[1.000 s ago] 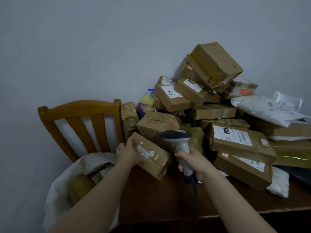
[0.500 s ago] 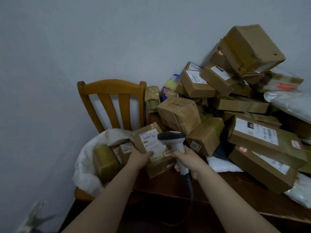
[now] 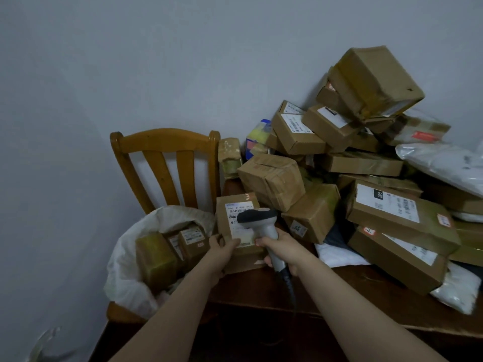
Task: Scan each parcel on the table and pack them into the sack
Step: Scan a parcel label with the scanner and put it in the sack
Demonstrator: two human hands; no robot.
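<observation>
Left hand (image 3: 222,253): fingers curled round the lower-left edge of a brown cardboard parcel with a white printed label (image 3: 225,226), thumb laid on the label face. Firm grip.

Right hand (image 3: 281,249), at 3 o'clock of the left and just beside it: closed round the handle of a grey handheld barcode scanner with a dark head (image 3: 257,216). A dark cable leaves the handle toward 6 o'clock.

The scanner head sits in front of the parcel's label and covers part of it. Whether the two touch, cannot tell.

The held parcel stands roughly upright, label toward the camera, over the left end of the dark brown wooden table (image 3: 339,296). Whether its lower edge rests on the tabletop, cannot tell.

At 9 o'clock of the held parcel: a white fabric sack (image 3: 122,270), mouth open, on the seat of a honey-coloured wooden chair with a slatted back (image 3: 162,138). Inside the sack are a yellowish tape-wrapped box (image 3: 155,257) and a small brown labelled carton (image 3: 192,239), close together.

From 1 to 3 o'clock of the held parcel: a heap of brown cardboard parcels (image 3: 271,178) stacked against the grey wall (image 3: 183,61). The nearest of them are just beside the right hand. A large tape-wrapped brown box (image 3: 371,79) sits tilted on top. A white plastic mailer bag (image 3: 444,163) lies on the heap's right side.
</observation>
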